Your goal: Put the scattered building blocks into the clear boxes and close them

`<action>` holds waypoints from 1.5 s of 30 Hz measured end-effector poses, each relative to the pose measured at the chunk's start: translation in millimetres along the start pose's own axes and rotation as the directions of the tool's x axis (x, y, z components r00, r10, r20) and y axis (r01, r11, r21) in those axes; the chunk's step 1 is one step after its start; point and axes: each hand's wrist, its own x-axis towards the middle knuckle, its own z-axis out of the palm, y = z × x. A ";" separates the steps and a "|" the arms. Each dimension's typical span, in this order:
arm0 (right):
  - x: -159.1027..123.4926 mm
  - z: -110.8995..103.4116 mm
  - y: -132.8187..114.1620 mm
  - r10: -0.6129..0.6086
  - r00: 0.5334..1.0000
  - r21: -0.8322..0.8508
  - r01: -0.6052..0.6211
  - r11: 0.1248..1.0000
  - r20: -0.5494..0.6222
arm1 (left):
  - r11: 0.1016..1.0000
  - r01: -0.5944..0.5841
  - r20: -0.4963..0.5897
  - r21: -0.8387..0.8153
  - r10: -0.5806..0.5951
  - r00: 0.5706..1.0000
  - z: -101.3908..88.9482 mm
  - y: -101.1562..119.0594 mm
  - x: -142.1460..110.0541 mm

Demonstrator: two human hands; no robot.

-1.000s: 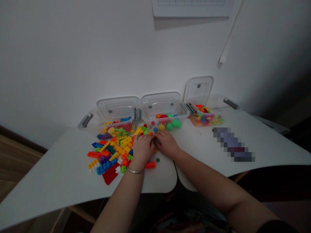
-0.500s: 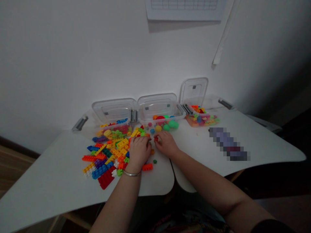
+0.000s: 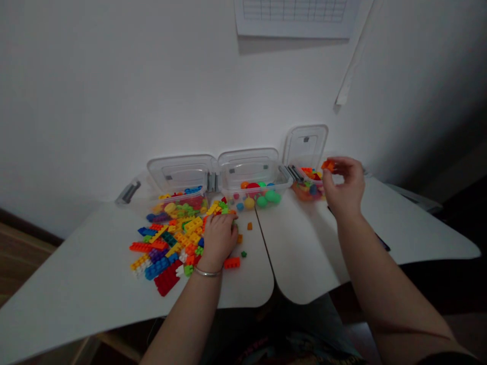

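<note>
My right hand (image 3: 346,187) is raised beside the right clear box (image 3: 312,190), pinching an orange toy block (image 3: 327,165) between thumb and fingers near the box's opening. Over the right edge of a heap of colourful toy blocks (image 3: 171,253) lies my left hand (image 3: 219,235), palm down. Its fingers bend loosely over the blocks, with the thumb apart; the fingertips are partly hidden. Close by on the table lie an orange block (image 3: 232,263), a small green piece (image 3: 244,254) and a small orange piece (image 3: 249,226).
Behind the heap, the left box (image 3: 178,205) holds mixed blocks. The middle box (image 3: 262,197) contains coloured balls. All the lids lean back toward the wall. A seam divides the white tabletops (image 3: 300,263). A dark flat object (image 3: 382,242) is partly behind my right forearm.
My right hand has moved right and upward from beside my left hand to the right box, carrying an orange block. My left hand has stayed on the heap.
</note>
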 end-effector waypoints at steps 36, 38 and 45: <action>-135.4 82.8 -90.0 -0.197 0.385 0.109 0.238 0.965 0.901 | 0.976 0.091 -0.004 0.198 -0.092 0.996 -9.9 -25.2 -14.2; -135.8 82.4 -86.5 -0.164 0.403 0.074 0.229 0.971 0.901 | 0.982 0.070 0.006 0.178 -0.072 0.997 -10.1 -24.1 -13.4; -134.3 73.5 -69.9 -0.136 0.524 0.031 0.204 0.979 0.841 | 0.990 0.038 -0.016 0.132 -0.036 0.999 -7.4 -24.2 -12.1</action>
